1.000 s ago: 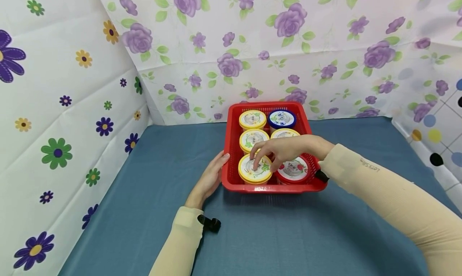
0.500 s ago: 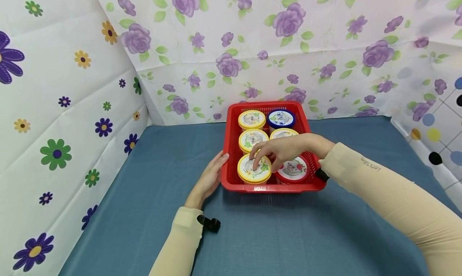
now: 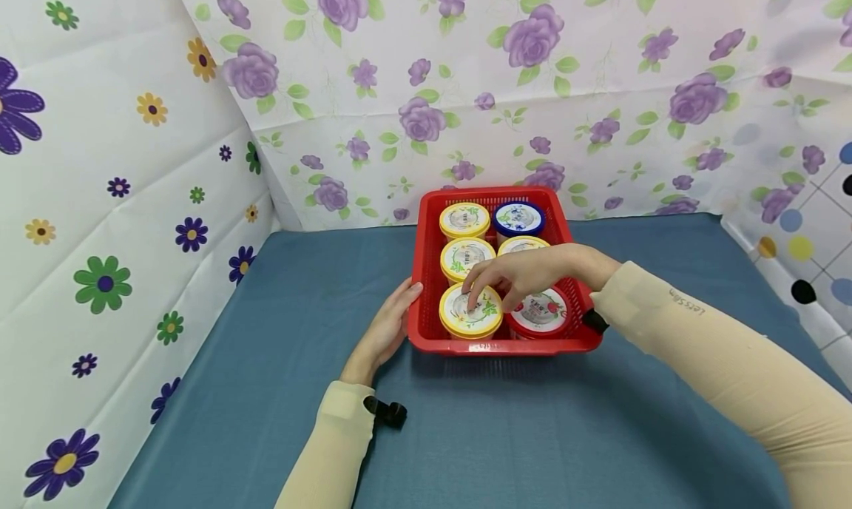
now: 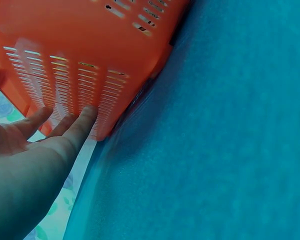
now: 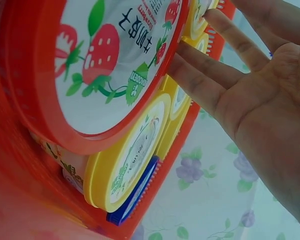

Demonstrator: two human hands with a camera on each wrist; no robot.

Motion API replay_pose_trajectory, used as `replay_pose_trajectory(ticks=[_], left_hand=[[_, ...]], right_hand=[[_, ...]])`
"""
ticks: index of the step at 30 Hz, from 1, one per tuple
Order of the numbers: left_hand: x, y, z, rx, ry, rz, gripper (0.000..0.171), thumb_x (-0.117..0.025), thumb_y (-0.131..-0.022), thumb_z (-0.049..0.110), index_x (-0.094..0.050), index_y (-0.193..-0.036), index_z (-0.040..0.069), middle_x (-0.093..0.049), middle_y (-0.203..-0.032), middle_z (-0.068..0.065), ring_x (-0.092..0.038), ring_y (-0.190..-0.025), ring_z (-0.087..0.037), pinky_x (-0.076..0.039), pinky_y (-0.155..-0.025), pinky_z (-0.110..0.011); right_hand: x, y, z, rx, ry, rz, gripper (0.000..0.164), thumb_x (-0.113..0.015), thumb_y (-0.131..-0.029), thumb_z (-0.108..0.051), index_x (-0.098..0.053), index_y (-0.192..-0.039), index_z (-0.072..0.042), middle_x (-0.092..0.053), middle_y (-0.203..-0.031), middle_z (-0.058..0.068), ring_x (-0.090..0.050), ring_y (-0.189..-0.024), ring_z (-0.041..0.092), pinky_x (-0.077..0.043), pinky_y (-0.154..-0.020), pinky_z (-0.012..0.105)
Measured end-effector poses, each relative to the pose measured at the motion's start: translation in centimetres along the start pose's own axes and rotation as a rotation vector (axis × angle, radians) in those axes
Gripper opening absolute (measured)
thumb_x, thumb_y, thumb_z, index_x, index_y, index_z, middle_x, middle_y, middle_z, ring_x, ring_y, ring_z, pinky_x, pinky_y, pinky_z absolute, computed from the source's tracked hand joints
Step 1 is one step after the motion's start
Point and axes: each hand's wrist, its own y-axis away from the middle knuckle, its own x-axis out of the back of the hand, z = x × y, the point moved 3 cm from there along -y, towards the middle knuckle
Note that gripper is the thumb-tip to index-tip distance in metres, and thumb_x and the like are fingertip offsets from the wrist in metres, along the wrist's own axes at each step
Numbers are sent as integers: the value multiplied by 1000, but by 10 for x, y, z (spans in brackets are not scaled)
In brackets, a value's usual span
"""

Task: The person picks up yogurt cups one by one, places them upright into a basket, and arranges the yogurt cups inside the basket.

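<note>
A red plastic basket (image 3: 506, 346) holds several round tubs in two columns. My left hand (image 3: 389, 324) is at its left side; in the left wrist view the extended fingers touch the slotted wall (image 4: 65, 75). Over the front of the basket hangs my right hand (image 3: 526, 271), fingers spread and slightly bent. Its fingertips are at the lid of the front-left yellow-lidded tub (image 3: 459, 320); firm contact cannot be made out. The thumb points down near the red-lidded tub (image 3: 542, 317), whose strawberry lid (image 5: 100, 65) looms large in the right wrist view.
Other yellow-lidded tubs (image 3: 466, 219) and a blue-lidded tub (image 3: 519, 219) stand behind. A blue-green cloth (image 3: 319, 294) covers the table beneath the basket. Floral sheets (image 3: 373, 87) hang at the back and sides.
Almost nothing differs. The right hand shifts very slightly over the front-left tub; the left hand and the basket stay in place.
</note>
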Motion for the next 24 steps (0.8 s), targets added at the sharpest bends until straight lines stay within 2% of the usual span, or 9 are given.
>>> replay_pose_trajectory(ticks=[7, 13, 19, 24], left_hand=[[-1, 0, 1, -1, -9, -5, 55, -49, -110, 37, -39, -159, 14, -54, -148, -18, -63, -119, -19, -54, -100, -32], [-1, -1, 1, 0, -5, -9, 55, -49, -110, 38, -39, -158, 13, -54, -147, -19, -64, -119, -20, -54, -99, -32], [0, 0, 2, 7, -11, -7, 56, -48, -111, 37, -38, -159, 12, -55, -148, -20, -64, -119, -18, -54, -99, -32], [4, -1, 7, 0, -50, 13, 55, -49, -111, 36, -36, -160, 12, -53, -149, -18, -60, -125, -25, -53, -101, -32]], right_hand=[[0, 4, 3, -19, -43, 3, 49, -73, -93, -2, -70, -136, -24, -47, -155, 2, -40, -142, 26, -54, -101, 36], [1, 5, 5, -17, -94, -9, 48, -71, -93, 2, -69, -136, -20, -45, -157, 6, -40, -144, 30, -53, -103, 38], [2, 5, 4, -22, -44, 6, 47, -72, -94, -3, -69, -136, -23, -48, -155, 2, -41, -142, 25, -54, -100, 35], [8, 7, 1, 19, -22, 38, 41, -68, -98, -7, -70, -136, -20, -51, -153, 5, -43, -141, 27, -54, -101, 37]])
